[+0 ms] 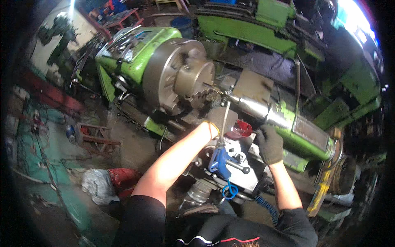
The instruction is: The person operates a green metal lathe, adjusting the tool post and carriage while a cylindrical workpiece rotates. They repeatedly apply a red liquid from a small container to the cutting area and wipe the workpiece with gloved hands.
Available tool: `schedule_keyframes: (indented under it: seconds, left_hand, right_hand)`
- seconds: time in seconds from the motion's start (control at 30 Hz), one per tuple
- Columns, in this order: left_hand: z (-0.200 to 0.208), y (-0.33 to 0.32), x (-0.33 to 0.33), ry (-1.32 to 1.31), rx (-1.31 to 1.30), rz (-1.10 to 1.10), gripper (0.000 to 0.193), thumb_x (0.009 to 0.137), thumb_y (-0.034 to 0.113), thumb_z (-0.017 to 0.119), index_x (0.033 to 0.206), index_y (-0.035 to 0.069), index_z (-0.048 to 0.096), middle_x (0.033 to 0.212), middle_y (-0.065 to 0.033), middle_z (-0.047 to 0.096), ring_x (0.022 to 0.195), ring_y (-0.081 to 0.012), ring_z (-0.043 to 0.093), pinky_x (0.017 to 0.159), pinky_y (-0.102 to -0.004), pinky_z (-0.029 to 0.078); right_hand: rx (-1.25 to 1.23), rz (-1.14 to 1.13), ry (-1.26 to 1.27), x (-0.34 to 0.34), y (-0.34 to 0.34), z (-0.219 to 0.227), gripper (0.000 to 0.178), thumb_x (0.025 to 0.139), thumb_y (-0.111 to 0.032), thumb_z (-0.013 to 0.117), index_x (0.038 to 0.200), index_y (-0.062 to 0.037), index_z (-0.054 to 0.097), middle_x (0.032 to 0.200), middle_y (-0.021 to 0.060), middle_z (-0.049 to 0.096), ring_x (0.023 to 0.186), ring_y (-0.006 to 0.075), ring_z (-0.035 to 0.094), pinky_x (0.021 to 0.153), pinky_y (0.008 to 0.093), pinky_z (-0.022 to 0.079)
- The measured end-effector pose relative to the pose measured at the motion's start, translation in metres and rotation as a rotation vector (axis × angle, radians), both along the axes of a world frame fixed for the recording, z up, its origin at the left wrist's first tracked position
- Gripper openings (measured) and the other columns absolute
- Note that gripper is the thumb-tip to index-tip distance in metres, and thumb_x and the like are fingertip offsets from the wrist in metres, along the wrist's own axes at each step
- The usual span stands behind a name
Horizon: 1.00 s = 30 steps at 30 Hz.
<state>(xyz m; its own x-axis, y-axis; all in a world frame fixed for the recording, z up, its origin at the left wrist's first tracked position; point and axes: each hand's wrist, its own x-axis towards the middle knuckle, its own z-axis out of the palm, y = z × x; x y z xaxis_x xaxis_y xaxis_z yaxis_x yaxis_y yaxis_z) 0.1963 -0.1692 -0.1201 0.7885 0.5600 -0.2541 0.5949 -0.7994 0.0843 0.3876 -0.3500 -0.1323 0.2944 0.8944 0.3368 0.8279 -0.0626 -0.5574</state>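
My left hand (222, 117), in a dark work glove, reaches in beside the lathe chuck (168, 76). Its fingers look closed, but what they hold is hidden; a dark, bristly clump (213, 99) shows just beyond them. A round metal workpiece (193, 80) sits in the chuck, facing a drill bit (210, 89) carried by the shiny tailstock spindle (251, 105). Next to the tailstock (300, 131), my gloved right hand (269, 145) appears loosely open, fingers bent. A red cup (242, 129) stands between my hands. The blue air blow gun (221, 159) lies nearer me, its long nozzle passing my left hand.
A blue coiled hose (267, 208) hangs at the carriage's near side. On the floor to the left are a rusty metal frame (96, 140) and a red container (123, 181) beside grey plastic wrapping (98, 185). Another green machine (251, 35) stands behind the lathe.
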Motion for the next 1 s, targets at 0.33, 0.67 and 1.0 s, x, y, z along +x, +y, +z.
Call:
schedule_keyframes:
  seconds: [0.33,0.67,1.0]
  left_hand:
    - [-0.038,-0.008,-0.089,-0.950,-0.639,0.577,0.047,0.109,0.039,0.067,0.133,-0.002,0.074,0.127,-0.0222,0.078,0.117,-0.0304,0.075,0.102,-0.0428,0.057]
    - [-0.362,-0.054,-0.364,-0.068,-0.200,1.348,0.097,0.101,0.074,0.055,0.168,0.004,0.047,0.151,-0.0323,0.065,0.134,-0.0514,0.067,0.113,-0.0605,0.051]
    - [-0.559,-0.027,-0.467,-0.778,-0.716,1.759,0.067,0.090,0.071,0.076,0.124,0.012,0.076,0.124,-0.0135,0.075,0.105,-0.0285,0.074,0.096,-0.0585,0.057]
  right_hand:
    - [0.048,-0.119,0.444,-0.003,0.023,0.116,0.026,0.100,-0.011,0.076,0.124,-0.0008,0.080,0.111,0.0125,0.080,0.100,0.0249,0.077,0.092,0.0395,0.059]
    - [-0.086,0.291,-0.616,-0.099,0.195,0.077,0.029,0.092,-0.022,0.080,0.117,-0.0074,0.081,0.108,0.0210,0.078,0.100,0.0452,0.077,0.086,0.0526,0.061]
    - [-0.108,0.250,-0.649,-0.090,0.213,0.082,0.022,0.095,-0.020,0.074,0.115,-0.0147,0.082,0.100,0.0177,0.078,0.096,0.0417,0.078,0.083,0.0505,0.063]
